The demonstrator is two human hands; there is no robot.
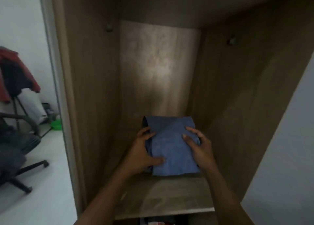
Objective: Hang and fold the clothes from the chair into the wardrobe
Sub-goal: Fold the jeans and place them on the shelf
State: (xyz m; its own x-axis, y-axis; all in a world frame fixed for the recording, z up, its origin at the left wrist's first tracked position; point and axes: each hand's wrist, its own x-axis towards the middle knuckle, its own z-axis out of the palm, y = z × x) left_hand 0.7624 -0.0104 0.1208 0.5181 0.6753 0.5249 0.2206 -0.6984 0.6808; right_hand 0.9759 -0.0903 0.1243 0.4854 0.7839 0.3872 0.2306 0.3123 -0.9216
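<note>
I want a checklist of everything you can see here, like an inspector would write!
Surface: brown wooden wardrobe shelf, bare at the front.
Job's things: folded blue cloth garment lying flat on the shelf; red and dark clothes draped over the black office chair at left.
Clutter: green object on the floor, too blurred to identify.
Hands: left hand and right hand rest on the garment's sides, fingers spread.
Cables: nothing seen.
Surroundings: white walls, pale floor; more items below the shelf, unclear.
</note>
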